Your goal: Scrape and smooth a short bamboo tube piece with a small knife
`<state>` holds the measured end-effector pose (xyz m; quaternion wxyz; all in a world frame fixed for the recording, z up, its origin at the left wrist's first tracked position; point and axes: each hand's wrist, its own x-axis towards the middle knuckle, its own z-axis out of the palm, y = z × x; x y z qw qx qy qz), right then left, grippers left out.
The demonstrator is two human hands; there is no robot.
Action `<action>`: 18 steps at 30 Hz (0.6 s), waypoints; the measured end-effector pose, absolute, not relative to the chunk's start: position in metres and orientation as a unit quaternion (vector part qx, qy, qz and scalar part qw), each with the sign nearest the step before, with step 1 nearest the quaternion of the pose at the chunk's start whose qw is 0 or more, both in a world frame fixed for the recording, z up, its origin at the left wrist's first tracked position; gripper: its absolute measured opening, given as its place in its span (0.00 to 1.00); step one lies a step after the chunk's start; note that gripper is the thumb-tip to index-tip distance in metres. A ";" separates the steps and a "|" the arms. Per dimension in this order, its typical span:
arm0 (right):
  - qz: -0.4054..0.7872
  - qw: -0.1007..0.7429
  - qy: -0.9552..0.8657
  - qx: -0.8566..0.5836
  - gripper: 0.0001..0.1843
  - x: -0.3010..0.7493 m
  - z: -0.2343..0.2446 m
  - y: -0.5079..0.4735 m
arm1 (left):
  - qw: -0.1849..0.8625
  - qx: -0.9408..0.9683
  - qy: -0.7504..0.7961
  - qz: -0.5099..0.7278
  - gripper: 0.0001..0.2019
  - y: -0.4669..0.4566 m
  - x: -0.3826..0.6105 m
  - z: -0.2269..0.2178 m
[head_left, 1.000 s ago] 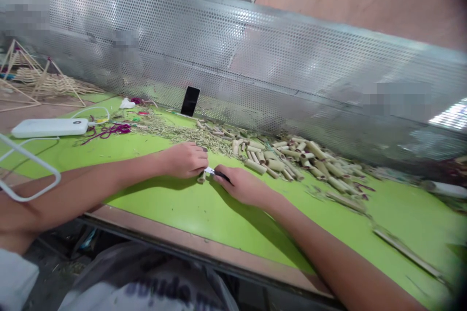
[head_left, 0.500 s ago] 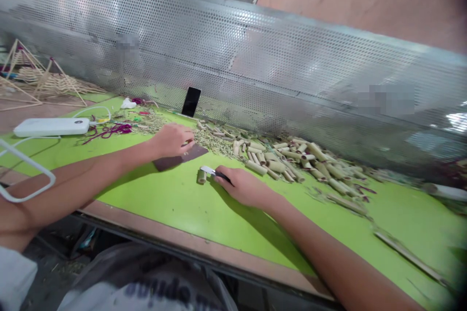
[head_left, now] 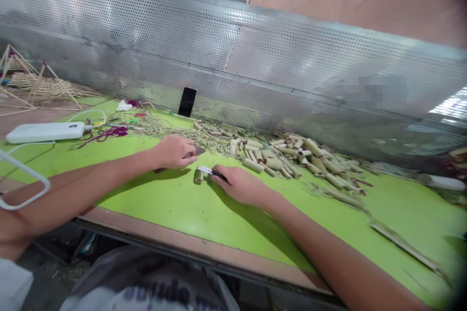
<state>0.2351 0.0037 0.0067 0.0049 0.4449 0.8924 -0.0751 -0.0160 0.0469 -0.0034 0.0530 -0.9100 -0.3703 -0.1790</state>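
In my right hand (head_left: 239, 184) is a knife (head_left: 220, 175) with a dark handle, its light blade pointing left. The blade lies over the top end of a short bamboo tube (head_left: 199, 176) that rests on the green tabletop (head_left: 175, 209). Left of the tube, my left hand (head_left: 175, 151) hovers with bent fingers, thumb and forefinger slightly apart, and nothing visible between them. Beneath and behind that hand lies a dark brown sheet (head_left: 199, 150), mostly covered by it.
Cut bamboo pieces (head_left: 272, 163) are heaped along the back right, with shavings (head_left: 211, 143) beside them. A phone (head_left: 187, 102) leans against the perforated metal panel (head_left: 219, 53). At left are a white power bank (head_left: 45, 132), purple string (head_left: 115, 131) and stick pyramids (head_left: 44, 85).
My left hand has come forward, nearer to the bamboo tube, over the front of the brown sheet. The right hand keeps the knife on the tube. The whole view has shifted slightly.
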 end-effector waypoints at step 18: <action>-0.004 0.005 0.861 0.508 0.17 0.228 0.002 0.006 | -0.274 -0.862 -0.408 -0.121 0.46 0.033 -0.003 -0.007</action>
